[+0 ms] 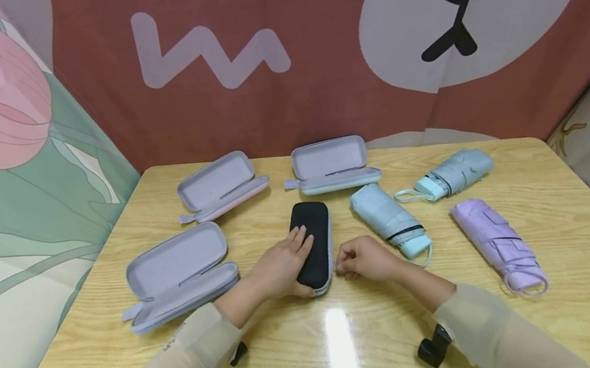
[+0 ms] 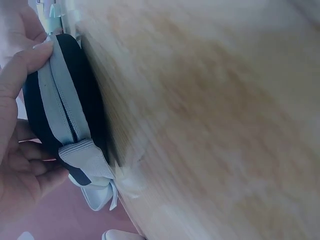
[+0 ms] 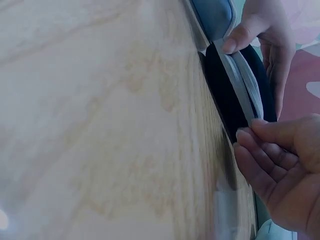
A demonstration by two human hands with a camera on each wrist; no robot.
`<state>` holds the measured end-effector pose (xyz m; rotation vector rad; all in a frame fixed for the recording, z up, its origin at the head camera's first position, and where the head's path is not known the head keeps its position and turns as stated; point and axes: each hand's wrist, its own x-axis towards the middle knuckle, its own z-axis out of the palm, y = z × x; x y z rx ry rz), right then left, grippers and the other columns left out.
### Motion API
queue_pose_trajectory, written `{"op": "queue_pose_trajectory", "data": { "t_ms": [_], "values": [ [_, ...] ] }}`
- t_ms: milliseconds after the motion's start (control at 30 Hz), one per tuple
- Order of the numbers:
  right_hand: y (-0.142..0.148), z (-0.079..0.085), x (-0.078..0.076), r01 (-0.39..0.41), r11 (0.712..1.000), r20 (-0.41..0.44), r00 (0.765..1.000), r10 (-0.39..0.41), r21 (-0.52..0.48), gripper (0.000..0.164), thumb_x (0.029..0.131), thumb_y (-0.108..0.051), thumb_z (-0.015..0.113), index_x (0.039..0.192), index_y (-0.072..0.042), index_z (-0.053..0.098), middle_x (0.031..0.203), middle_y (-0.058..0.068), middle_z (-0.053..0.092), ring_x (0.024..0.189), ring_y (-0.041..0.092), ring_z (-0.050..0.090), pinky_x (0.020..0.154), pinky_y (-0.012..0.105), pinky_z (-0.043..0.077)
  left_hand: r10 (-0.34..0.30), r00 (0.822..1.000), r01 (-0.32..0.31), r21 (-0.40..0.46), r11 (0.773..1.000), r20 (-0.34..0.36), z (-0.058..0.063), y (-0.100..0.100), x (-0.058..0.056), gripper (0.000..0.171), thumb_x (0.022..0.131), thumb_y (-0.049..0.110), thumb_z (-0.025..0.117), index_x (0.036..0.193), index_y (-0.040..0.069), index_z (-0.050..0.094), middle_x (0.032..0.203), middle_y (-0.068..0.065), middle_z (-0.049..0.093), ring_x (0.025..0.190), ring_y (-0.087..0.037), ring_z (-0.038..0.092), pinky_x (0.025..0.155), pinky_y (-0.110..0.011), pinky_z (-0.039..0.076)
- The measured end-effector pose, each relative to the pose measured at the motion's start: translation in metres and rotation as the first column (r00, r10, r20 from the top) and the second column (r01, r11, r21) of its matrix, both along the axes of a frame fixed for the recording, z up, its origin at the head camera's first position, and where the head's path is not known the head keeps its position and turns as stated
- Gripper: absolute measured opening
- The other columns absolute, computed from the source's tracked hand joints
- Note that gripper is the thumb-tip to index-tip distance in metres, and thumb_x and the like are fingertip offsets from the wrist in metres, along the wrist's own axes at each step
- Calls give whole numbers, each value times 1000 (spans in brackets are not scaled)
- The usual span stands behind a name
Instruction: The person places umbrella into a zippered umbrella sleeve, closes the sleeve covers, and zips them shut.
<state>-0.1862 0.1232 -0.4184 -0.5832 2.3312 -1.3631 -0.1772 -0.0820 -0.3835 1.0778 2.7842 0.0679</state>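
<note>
A black zip case (image 1: 316, 228) with a grey zipper band (image 2: 62, 102) lies lengthwise in the middle of the table. My left hand (image 1: 285, 266) holds it from the left, fingers spread over the top and thumb at the near end. On the right side, my right hand (image 1: 366, 259) has thumb and forefinger pinched together at the zipper; the zipper pull is hidden between the fingertips. A dark slit (image 3: 250, 90) shows between the zipper's edges in the right wrist view. Next to the right forearm lies a folded blue umbrella (image 1: 385, 215).
Three open grey-lined cases stand about: a lavender-edged one (image 1: 177, 265) at left, a pink-edged one (image 1: 216, 182) behind it, a mint-edged one (image 1: 329, 157) at the back. Another blue umbrella (image 1: 461, 171) and a purple umbrella (image 1: 495, 238) lie at right. Printed cloth (image 1: 317, 100) hangs behind.
</note>
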Motion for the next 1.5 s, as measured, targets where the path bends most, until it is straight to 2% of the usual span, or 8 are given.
{"op": "queue_pose_trajectory", "data": {
  "t_ms": [233,467,800,1033,1267,1500],
  "values": [
    [2,-2,4,-11,1000,18,1000,11,-21,7,79,-1,59,75,4,62,70,11,62,59,17,56,52,29,48,-35,999,35,-63,997,8,3,3,-2,94,67,55,64,137,7,24,137,-24,16,125,-35,18,96,-37,28],
    [9,-7,2,10,999,38,999,-8,-45,7,80,3,56,77,8,60,71,16,62,62,24,58,54,35,49,-111,994,111,-85,990,12,8,5,-9,95,67,57,62,137,7,22,139,-22,14,126,-34,14,99,-37,23],
    [22,-2,2,36,998,62,998,-33,-50,9,80,-2,59,78,6,62,72,13,62,62,22,59,55,32,49,-222,975,223,-85,971,24,8,14,-20,95,68,63,55,137,7,21,142,-10,12,128,-26,10,101,-34,17],
    [25,4,0,57,997,24,998,-56,-54,8,80,5,56,78,11,60,72,21,61,64,32,58,56,40,49,-230,973,230,-84,970,8,5,16,-21,89,69,64,52,137,14,25,142,-9,12,128,-28,10,100,-36,20],
    [25,2,-1,75,997,-4,997,-75,-13,7,79,-1,59,76,5,62,70,13,62,61,21,59,54,31,49,-236,972,235,-45,971,-6,1,16,-20,87,72,61,53,138,13,23,143,-1,15,129,-25,8,101,-37,18],
    [28,2,-1,76,997,-11,997,-76,-5,7,80,0,58,76,5,61,73,12,62,62,20,59,54,30,49,-218,976,217,-45,975,-20,0,17,-17,87,72,62,52,138,13,23,142,-1,16,129,-23,9,99,-39,21]
  ]
}}
